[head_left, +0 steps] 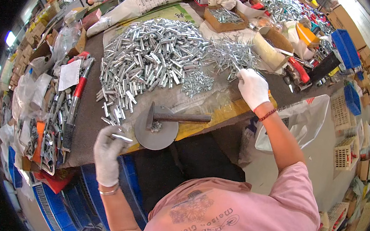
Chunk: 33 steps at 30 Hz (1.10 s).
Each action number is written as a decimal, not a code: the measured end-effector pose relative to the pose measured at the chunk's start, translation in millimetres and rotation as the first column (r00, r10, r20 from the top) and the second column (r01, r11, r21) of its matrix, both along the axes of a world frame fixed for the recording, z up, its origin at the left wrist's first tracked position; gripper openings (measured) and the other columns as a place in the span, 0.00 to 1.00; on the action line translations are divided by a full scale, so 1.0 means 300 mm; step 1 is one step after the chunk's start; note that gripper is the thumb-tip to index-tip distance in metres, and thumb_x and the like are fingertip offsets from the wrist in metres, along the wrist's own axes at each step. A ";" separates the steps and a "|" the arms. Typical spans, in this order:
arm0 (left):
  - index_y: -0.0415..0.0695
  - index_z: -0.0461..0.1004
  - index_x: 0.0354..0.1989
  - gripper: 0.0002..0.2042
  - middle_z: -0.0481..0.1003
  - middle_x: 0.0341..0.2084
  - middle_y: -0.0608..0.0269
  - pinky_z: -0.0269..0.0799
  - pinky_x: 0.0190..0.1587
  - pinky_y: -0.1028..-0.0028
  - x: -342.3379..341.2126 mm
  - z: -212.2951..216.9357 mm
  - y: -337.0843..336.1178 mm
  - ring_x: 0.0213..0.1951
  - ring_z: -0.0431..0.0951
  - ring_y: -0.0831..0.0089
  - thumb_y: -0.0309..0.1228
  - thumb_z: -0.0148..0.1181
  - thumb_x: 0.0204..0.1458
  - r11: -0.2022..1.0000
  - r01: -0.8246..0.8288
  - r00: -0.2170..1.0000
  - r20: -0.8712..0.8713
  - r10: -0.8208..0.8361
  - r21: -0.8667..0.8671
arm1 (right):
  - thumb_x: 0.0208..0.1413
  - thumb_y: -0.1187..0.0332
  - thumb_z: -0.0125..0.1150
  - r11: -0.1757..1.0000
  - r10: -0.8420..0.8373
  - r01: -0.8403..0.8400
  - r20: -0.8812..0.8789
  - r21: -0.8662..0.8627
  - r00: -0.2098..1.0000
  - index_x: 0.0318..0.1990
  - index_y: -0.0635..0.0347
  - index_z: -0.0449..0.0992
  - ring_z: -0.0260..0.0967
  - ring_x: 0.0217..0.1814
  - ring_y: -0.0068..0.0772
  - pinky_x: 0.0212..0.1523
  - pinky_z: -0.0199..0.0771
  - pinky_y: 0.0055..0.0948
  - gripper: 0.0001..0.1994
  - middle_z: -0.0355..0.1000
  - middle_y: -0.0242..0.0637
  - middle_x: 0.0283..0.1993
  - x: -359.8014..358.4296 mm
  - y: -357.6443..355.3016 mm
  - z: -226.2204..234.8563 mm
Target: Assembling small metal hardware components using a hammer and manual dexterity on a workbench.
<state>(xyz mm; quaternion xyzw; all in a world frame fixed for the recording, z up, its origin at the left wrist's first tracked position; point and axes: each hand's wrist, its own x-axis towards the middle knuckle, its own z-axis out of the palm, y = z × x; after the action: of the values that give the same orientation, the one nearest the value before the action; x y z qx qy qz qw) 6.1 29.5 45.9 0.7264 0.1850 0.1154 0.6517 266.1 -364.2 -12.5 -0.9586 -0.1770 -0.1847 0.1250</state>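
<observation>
The left hand [107, 153] pinches 1 small metal sleeve [121, 137], its long axis lying left-right, beside the round steel plate [155, 132]. The right hand [252, 87], fingers curled, reaches up into the thin pins [231, 54], well apart.

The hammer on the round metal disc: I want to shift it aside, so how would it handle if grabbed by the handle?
The hammer looks stiff and probably head-heavy, so it may tip toward its metal head. Its handle looks rough, so likely not slippery.
</observation>
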 end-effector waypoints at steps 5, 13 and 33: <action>0.38 0.78 0.48 0.09 0.82 0.39 0.64 0.78 0.44 0.78 0.009 -0.075 -0.087 0.40 0.83 0.77 0.16 0.63 0.61 0.990 0.115 0.992 -0.049 -0.119 -0.083 | 0.53 0.73 0.64 0.998 -0.036 0.029 0.127 0.058 0.991 0.35 0.53 0.80 0.79 0.43 0.47 0.44 0.80 0.44 0.03 0.76 0.39 0.40 -0.153 -0.005 0.186; 0.38 0.83 0.40 0.07 0.79 0.34 0.54 0.76 0.45 0.68 0.029 -0.075 -0.109 0.39 0.81 0.61 0.21 0.72 0.53 0.788 0.134 0.967 0.094 -0.236 0.600 | 0.56 0.68 0.65 0.954 0.288 -0.246 -0.300 0.171 0.910 0.38 0.63 0.81 0.79 0.44 0.48 0.47 0.78 0.41 0.08 0.79 0.46 0.37 -0.087 -0.038 0.203; 0.44 0.84 0.36 0.08 0.77 0.33 0.59 0.75 0.43 0.62 0.043 -0.133 -0.087 0.38 0.79 0.58 0.27 0.75 0.48 0.686 0.037 0.965 0.153 -0.214 0.727 | 0.55 0.70 0.66 0.734 0.679 -0.656 -0.143 0.178 0.720 0.34 0.50 0.83 0.78 0.38 0.43 0.40 0.80 0.39 0.02 0.73 0.35 0.35 -0.447 0.541 0.086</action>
<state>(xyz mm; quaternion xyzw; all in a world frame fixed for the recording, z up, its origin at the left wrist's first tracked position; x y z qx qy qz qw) 19.1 3.3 5.9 0.9158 -0.0004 0.2150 0.3392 131.9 -202.0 13.4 -0.8348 -0.4863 -0.0405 0.2550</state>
